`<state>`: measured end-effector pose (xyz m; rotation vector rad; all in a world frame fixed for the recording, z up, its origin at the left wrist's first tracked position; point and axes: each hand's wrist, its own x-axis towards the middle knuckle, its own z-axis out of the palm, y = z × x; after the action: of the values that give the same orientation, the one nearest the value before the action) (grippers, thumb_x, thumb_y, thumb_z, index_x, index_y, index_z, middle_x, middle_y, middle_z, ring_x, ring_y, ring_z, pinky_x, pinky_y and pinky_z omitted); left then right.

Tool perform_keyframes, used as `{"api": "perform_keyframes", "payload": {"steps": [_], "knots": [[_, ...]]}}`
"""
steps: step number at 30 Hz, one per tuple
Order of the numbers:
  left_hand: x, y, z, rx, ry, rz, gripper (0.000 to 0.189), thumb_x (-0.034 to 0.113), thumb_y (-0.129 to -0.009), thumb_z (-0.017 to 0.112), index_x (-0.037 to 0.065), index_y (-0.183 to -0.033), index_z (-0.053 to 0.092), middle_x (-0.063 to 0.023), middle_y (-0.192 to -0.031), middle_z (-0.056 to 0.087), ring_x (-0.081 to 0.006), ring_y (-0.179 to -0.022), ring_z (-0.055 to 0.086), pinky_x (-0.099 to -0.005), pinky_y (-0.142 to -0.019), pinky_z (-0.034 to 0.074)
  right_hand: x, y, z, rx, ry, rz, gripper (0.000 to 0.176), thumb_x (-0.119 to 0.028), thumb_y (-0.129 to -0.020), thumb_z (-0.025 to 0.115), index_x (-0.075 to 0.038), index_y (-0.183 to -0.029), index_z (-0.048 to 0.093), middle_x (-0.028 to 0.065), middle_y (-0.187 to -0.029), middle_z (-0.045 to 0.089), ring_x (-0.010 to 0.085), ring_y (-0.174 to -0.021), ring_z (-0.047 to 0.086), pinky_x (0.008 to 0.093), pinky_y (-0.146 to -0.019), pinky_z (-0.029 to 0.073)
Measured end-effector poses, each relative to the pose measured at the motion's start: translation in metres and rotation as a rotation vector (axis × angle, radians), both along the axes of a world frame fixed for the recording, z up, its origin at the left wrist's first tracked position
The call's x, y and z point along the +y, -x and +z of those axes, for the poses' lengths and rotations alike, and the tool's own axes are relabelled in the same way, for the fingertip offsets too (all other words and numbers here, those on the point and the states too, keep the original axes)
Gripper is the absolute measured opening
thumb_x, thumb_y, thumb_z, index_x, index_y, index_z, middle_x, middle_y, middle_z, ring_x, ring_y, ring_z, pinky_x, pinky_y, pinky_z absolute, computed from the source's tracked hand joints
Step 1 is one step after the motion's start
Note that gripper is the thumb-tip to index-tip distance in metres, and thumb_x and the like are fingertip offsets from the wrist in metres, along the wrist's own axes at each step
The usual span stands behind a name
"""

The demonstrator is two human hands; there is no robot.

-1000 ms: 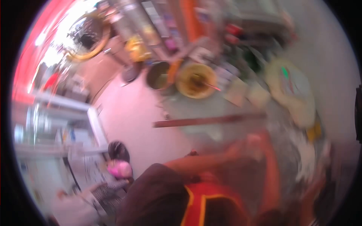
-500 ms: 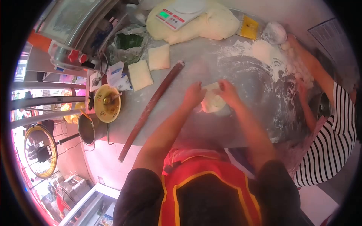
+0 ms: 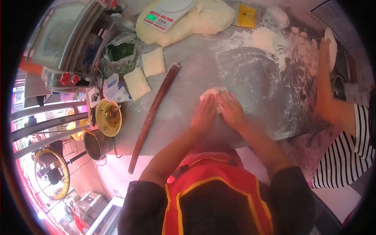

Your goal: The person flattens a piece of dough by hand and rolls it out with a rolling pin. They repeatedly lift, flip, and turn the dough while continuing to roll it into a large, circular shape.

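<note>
A piece of pale dough (image 3: pixel 212 91) lies on the grey worktop, mostly covered by my two hands. Flat on its left part rests my left hand (image 3: pixel 205 112), fingers stretched forward. My right hand (image 3: pixel 231 108) presses beside it with straight fingers, its tips close to those of the left. Both hands are open, palms down. Left of them, a long dark-red rolling pin (image 3: pixel 156 111) lies slanted, its near end past the table edge. Beyond the pin are two flat dough squares (image 3: pixel 154 62), one partly behind the other.
A big dough mass (image 3: pixel 209 18) with a kitchen scale (image 3: pixel 168 15) on it lies at the back. Flour (image 3: pixel 270 41) and small dough balls (image 3: pixel 307 49) are at right, by a co-worker's arm (image 3: pixel 327 86) holding a white plate-like disc. A yellow bowl (image 3: pixel 102 124) stands left.
My hands went from pinching the dough's edges to lying flat on it. The co-worker's hand moved up from the dough balls and now holds a white disc. The camera view shifted slightly.
</note>
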<state>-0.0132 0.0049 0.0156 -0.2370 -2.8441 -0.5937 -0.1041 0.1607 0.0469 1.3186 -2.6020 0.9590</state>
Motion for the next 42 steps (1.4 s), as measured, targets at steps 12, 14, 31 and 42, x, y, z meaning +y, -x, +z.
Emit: {"api": "perform_keyframes", "payload": {"steps": [12, 14, 31, 42], "knots": [[-0.046, 0.077, 0.058, -0.786, -0.498, 0.261, 0.035, 0.022, -0.086, 0.065, 0.007, -0.118, 0.062, -0.017, -0.11, 0.065, -0.034, -0.106, 0.061, -0.0407, -0.085, 0.05, 0.008, -0.031, 0.003, -1.511, 0.679, -0.785, 0.047, -0.035, -0.099, 0.053, 0.0, -0.131, 0.053, 0.016, -0.128, 0.061, 0.0263, -0.121, 0.057, 0.0417, -0.099, 0.048], [-0.041, 0.08, 0.063, -0.723, -0.416, 0.164, 0.037, 0.023, -0.084, 0.067, 0.009, -0.118, 0.061, -0.015, -0.112, 0.063, -0.0341, -0.106, 0.06, -0.041, -0.083, 0.051, -0.006, -0.034, 0.012, -1.787, 0.949, -0.753, 0.051, -0.038, -0.101, 0.05, 0.001, -0.133, 0.051, 0.0173, -0.129, 0.059, 0.0273, -0.121, 0.057, 0.0413, -0.1, 0.048], [-0.013, 0.082, 0.014, -0.184, 0.09, 0.153, 0.059, 0.038, -0.098, 0.048, 0.011, -0.149, 0.037, -0.0111, -0.158, 0.03, -0.0302, -0.148, 0.021, -0.0539, -0.119, 0.016, -0.045, 0.021, 0.002, -1.704, 0.93, -0.891, 0.06, -0.047, -0.103, 0.04, 0.008, -0.122, 0.056, 0.0194, -0.114, 0.065, 0.0297, -0.104, 0.065, 0.0393, -0.094, 0.053], [-0.01, 0.086, 0.011, -0.202, 0.159, 0.197, 0.066, 0.047, -0.097, 0.048, 0.014, -0.152, 0.034, -0.0105, -0.159, 0.028, -0.0302, -0.149, 0.02, -0.0551, -0.12, 0.013, -0.033, 0.096, -0.014, -1.397, 0.497, -0.675, 0.062, -0.052, -0.101, 0.039, 0.001, -0.095, 0.071, 0.0142, -0.087, 0.07, 0.0249, -0.08, 0.069, 0.0369, -0.074, 0.054]]}}
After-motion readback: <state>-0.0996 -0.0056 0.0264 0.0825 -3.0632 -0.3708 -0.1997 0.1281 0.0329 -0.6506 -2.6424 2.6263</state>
